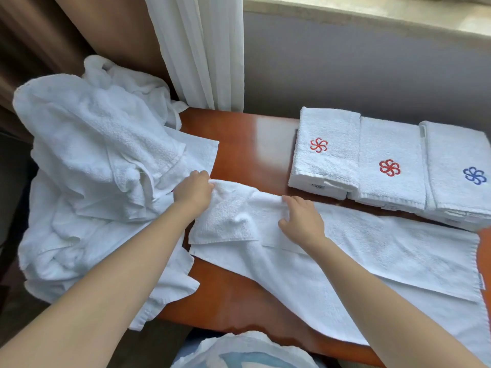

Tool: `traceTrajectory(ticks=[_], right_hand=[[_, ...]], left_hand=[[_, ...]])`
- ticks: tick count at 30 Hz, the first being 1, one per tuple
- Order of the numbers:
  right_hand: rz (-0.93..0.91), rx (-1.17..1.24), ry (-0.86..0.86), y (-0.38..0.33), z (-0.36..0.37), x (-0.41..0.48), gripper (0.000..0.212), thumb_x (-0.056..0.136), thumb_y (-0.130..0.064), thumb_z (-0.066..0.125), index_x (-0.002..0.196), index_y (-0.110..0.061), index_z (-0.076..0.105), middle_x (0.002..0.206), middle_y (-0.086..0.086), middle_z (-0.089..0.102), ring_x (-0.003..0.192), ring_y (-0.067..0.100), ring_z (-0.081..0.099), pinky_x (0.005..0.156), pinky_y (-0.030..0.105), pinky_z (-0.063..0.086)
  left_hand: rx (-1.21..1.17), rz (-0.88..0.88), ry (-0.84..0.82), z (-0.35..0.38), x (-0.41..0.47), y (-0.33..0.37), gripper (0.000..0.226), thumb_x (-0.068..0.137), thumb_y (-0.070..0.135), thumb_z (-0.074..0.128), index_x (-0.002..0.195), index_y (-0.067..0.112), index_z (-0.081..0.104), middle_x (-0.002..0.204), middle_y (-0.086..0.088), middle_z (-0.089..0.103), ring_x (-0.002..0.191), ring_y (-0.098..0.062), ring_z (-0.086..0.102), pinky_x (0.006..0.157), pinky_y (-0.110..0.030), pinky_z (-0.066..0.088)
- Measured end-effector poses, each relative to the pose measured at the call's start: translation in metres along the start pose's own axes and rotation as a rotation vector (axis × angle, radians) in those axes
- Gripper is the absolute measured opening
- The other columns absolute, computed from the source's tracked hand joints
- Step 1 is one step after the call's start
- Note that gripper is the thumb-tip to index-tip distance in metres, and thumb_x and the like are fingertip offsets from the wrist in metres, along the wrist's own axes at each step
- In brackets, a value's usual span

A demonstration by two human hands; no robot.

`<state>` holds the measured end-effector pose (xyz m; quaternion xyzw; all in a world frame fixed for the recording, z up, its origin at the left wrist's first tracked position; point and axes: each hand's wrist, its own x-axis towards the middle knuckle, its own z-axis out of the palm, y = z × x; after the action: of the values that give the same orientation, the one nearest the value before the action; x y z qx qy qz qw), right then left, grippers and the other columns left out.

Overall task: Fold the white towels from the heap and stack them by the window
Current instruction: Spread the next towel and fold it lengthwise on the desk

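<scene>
A long white towel (385, 248) lies across the reddish-brown table (252, 144), running from the middle of the tabletop out to the right edge of the view and hanging over the near edge. Its left end is doubled back on itself, making a smaller flap that rests on top of the rest of the cloth.

Both hands are on that flap. The left hand (195, 191) is at the flap's far left corner, its fingers curled over the edge and gripping the cloth. The right hand (300, 221) is at the flap's right side, where the fold lies: the fingers bend down over the top of the fold and the thumb presses in from the near side, pinching the cloth. The flap bunches up slightly between the two hands.

The heap (93, 155) of loose white towels sits just to the left of the left hand, covering the left end of the table and spilling over its near and left edges. It touches the left hand's wrist side.

Beyond the right hand, along the far right of the table, three piles of folded towels stand side by side and touching — the left stack (326, 160) and the middle stack (390, 144), each with a red flower mark on top, and the right stack (457, 150), with a blue one. They sit against the grey wall (372, 70) under the window sill (372, 11). A white curtain (202, 49) hangs behind the table's far edge, with a brown curtain (39, 35) to its left, behind the heap.
</scene>
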<state>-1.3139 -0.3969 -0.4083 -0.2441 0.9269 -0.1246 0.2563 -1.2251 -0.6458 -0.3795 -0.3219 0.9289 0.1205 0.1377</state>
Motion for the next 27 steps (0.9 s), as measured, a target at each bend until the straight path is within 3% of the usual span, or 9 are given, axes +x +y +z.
traceTrajectory(ticks=[2, 4, 6, 8, 13, 17, 22, 27], right_hand=[[0.017, -0.021, -0.027, 0.001, 0.0, -0.001, 0.066, 0.088, -0.023, 0.053, 0.15, -0.022, 0.031, 0.147, 0.001, 0.038, 0.129, 0.026, 0.038, 0.091, 0.037, 0.043], [0.043, -0.006, -0.063, 0.002, 0.001, -0.003, 0.072, 0.089, -0.024, 0.053, 0.154, -0.023, 0.023, 0.16, 0.004, 0.021, 0.14, 0.027, 0.029, 0.1, 0.04, 0.042], [0.063, 0.03, -0.074, 0.006, 0.0, -0.008, 0.074, 0.09, -0.024, 0.053, 0.156, -0.024, 0.018, 0.165, 0.004, 0.008, 0.147, 0.025, 0.019, 0.104, 0.041, 0.04], [0.06, 0.058, -0.072, 0.011, 0.0, -0.015, 0.073, 0.09, -0.024, 0.053, 0.156, -0.025, 0.019, 0.165, 0.003, 0.006, 0.148, 0.024, 0.018, 0.104, 0.041, 0.041], [0.084, 0.108, -0.037, 0.037, -0.007, -0.036, 0.069, 0.09, -0.022, 0.053, 0.153, -0.025, 0.024, 0.165, 0.002, 0.009, 0.146, 0.025, 0.022, 0.106, 0.041, 0.035], [0.167, 0.13, -0.001, 0.074, -0.013, -0.062, 0.068, 0.092, -0.024, 0.053, 0.154, -0.025, 0.025, 0.165, 0.001, 0.01, 0.148, 0.024, 0.018, 0.11, 0.04, 0.032], [0.324, 0.081, 0.035, 0.125, -0.011, -0.097, 0.069, 0.094, -0.029, 0.054, 0.155, -0.02, 0.022, 0.164, 0.007, 0.008, 0.151, 0.026, 0.008, 0.119, 0.041, 0.022], [0.358, 0.104, -0.119, 0.167, -0.004, -0.122, 0.074, 0.096, -0.03, 0.052, 0.156, -0.027, 0.009, 0.164, -0.002, -0.015, 0.151, 0.021, -0.015, 0.12, 0.059, 0.007]], left_hand=[[0.062, -0.078, 0.055, -0.003, 0.001, -0.003, 0.026, 0.097, 0.007, 0.047, 0.122, 0.01, 0.05, 0.121, -0.012, 0.054, 0.108, -0.031, 0.055, 0.074, -0.038, 0.044], [0.14, -0.075, 0.121, -0.003, 0.001, -0.004, 0.047, 0.089, -0.003, 0.05, 0.133, 0.013, 0.045, 0.129, -0.012, 0.049, 0.117, -0.03, 0.049, 0.087, -0.037, 0.044], [0.145, 0.022, 0.191, 0.0, 0.0, -0.001, 0.059, 0.087, -0.003, 0.05, 0.142, 0.016, 0.041, 0.137, -0.01, 0.043, 0.125, -0.029, 0.042, 0.101, -0.036, 0.036], [0.056, 0.153, 0.211, 0.006, -0.004, 0.013, 0.056, 0.09, 0.001, 0.049, 0.143, 0.017, 0.043, 0.139, -0.007, 0.044, 0.129, -0.027, 0.039, 0.106, -0.035, 0.031], [-0.124, 0.406, 0.057, 0.032, -0.031, 0.076, 0.038, 0.094, 0.016, 0.052, 0.132, 0.022, 0.055, 0.128, 0.002, 0.054, 0.124, -0.02, 0.045, 0.097, -0.034, 0.039], [-0.096, 0.568, -0.024, 0.057, -0.059, 0.118, 0.032, 0.094, 0.026, 0.054, 0.126, 0.025, 0.058, 0.122, 0.005, 0.056, 0.12, -0.018, 0.047, 0.092, -0.032, 0.04], [-0.003, 0.698, -0.114, 0.088, -0.085, 0.154, 0.045, 0.092, 0.04, 0.058, 0.134, 0.029, 0.052, 0.137, 0.004, 0.045, 0.129, -0.018, 0.041, 0.102, -0.03, 0.037], [0.097, 0.731, -0.212, 0.113, -0.105, 0.187, 0.058, 0.088, 0.048, 0.061, 0.14, 0.029, 0.044, 0.146, 0.0, 0.035, 0.134, -0.02, 0.032, 0.106, -0.032, 0.034]])
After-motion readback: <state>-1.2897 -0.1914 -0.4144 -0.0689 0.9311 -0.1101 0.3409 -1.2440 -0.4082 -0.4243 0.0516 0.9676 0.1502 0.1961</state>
